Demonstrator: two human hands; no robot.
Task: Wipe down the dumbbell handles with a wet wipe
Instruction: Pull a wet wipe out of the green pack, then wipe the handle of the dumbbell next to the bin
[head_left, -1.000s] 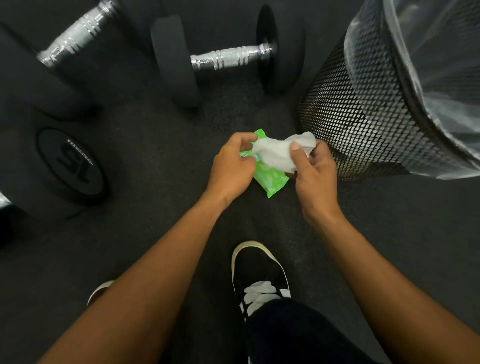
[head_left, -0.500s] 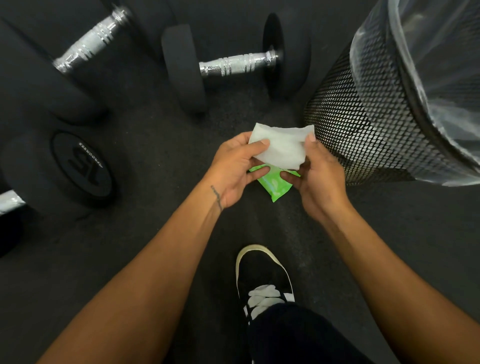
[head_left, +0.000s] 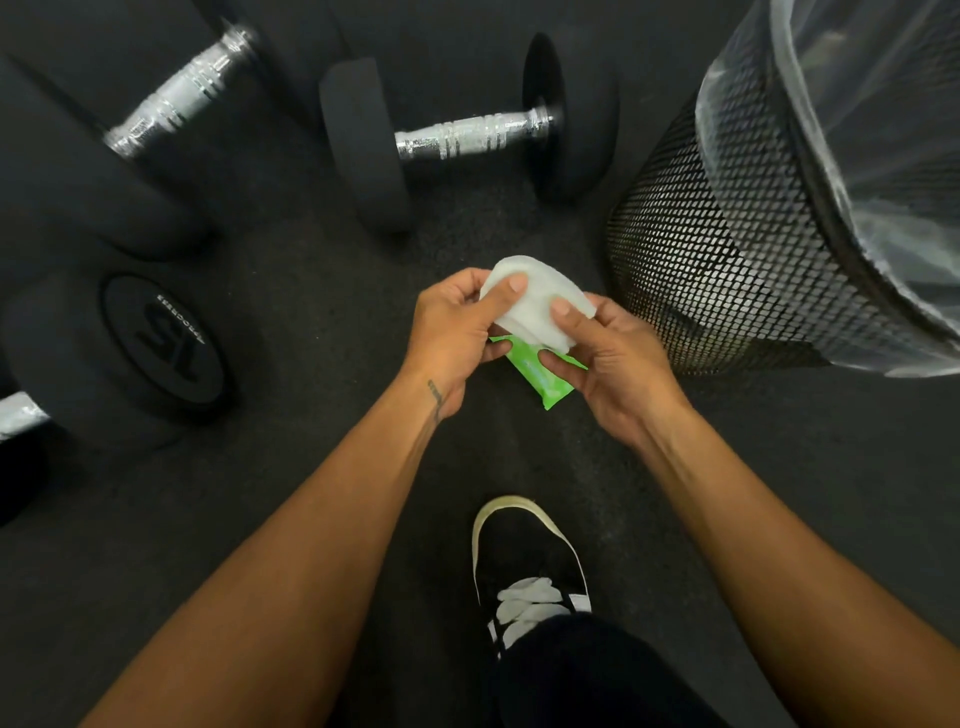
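Wipe (head_left: 537, 312): white, bunched into a rounded wad, clamped between left hand (head_left: 452, 332) and right hand (head_left: 618, 364); touching no dumbbell.
Pack (head_left: 543, 384): green, flat, directly under the wipe, one corner pointing down toward the shoe (head_left: 524, 561); carried or merely lying below, cannot tell.
Left hand: gripping the wipe, thumb pressed on its upper face, fingers curled behind it; small dark mark (head_left: 435, 397) on the inner wrist.
Right hand: gripping the same wipe from the other side, thumb on top, fingers curled underneath; lower fingers laid across the pack.
Hands, relative: close together, thumbs nearly meeting over the wipe, raised above the floor (head_left: 311, 519) at mid-frame.
Centre dumbbell (head_left: 467, 137): lying on the floor beyond the hands; ribbed chrome handle, black head at each end; well apart from the wipe.
Upper-left dumbbell (head_left: 182, 98): chrome handle running diagonally, large black head at its near end; well apart from the hands.
Left dumbbell (head_left: 161, 345): round black end face turned toward the camera, large number read inverted as 15; sliver of chrome handle at the frame edge.
Bin (head_left: 727, 249): black wire mesh, right of the hands, near the right hand but not touching; clear liner (head_left: 857, 130) folded over the rim.
Floor: dark, speckled.
Shoe: black, pale sole edge, white laces, below the hands; dark trouser leg over its heel end.
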